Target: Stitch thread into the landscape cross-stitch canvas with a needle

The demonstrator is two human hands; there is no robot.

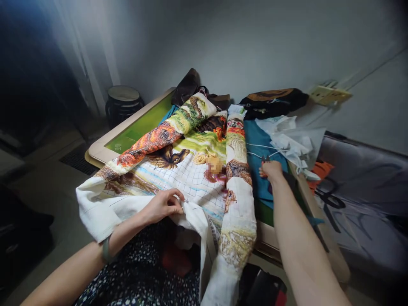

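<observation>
A large cross-stitch cloth (178, 170) with a colourful picture and a blue grid lies over the table, its two side edges rolled up. My left hand (164, 205) pinches the white near edge of the cloth above my lap. My right hand (270, 169) reaches out to the right of the cloth, over a teal fabric (258, 142), and closes on small thread snips (265, 160) whose dark tips stick out past my fingers. A white thread (259, 149) trails across the teal fabric next to the hand.
The table (105, 146) has a pale rim and a green top. White cloths (291, 138), a dark bag (274, 101) and a brown item (188, 85) lie at its far side. A dark drum-like pot (123, 102) stands on the floor left. A grey sofa (366, 178) stands right.
</observation>
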